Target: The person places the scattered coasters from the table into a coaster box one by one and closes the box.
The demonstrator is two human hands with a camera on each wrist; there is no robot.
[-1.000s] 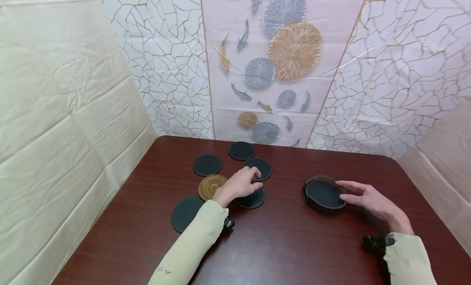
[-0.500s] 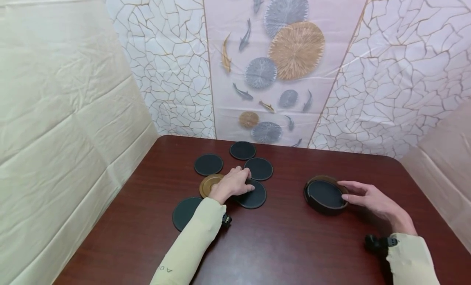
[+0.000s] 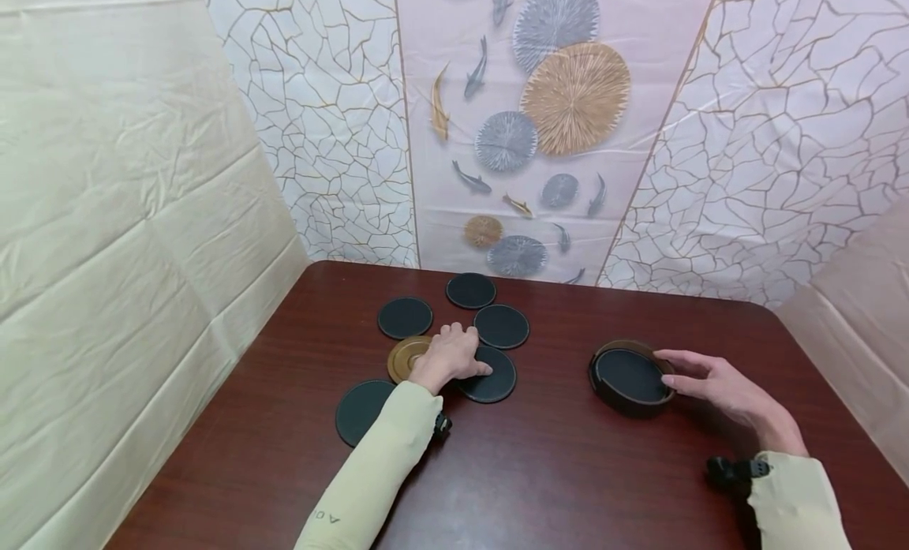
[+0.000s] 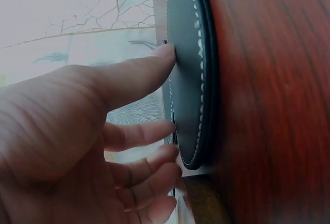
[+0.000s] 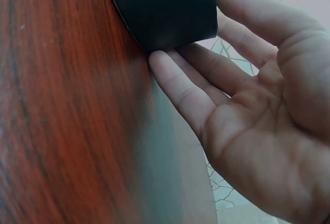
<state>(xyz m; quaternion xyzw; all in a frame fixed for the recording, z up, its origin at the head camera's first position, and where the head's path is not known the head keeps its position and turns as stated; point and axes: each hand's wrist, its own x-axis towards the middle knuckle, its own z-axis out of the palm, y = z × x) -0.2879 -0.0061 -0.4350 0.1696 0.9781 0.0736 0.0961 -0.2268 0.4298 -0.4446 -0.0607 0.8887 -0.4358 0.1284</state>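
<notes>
My left hand [image 3: 449, 354] is low over a round black coaster [image 3: 495, 383] lying on the table. In the left wrist view the thumb touches the face of this white-stitched coaster [image 4: 188, 79], while the fingers reach its edge, loosely bent and spread from the thumb. On the right, my right hand [image 3: 731, 394] holds the side of a round dark coaster holder [image 3: 625, 406], with a black coaster [image 3: 630, 374] inside it. In the right wrist view, fingertips meet the holder's lower edge [image 5: 167, 12]; its far side is hidden.
Around the left hand lie more black coasters: one on the left [image 3: 360, 412], one behind it [image 3: 405, 318] and two at the back [image 3: 471, 289]. A brown ringed disc [image 3: 402, 359] is partly under the left wrist. Patterned cloth hangs behind the dark red table [image 3: 540, 471].
My left hand has moved slightly left and down onto the black coaster, its thumb now touching it. The right hand stays at the holder. The head view has shifted slightly.
</notes>
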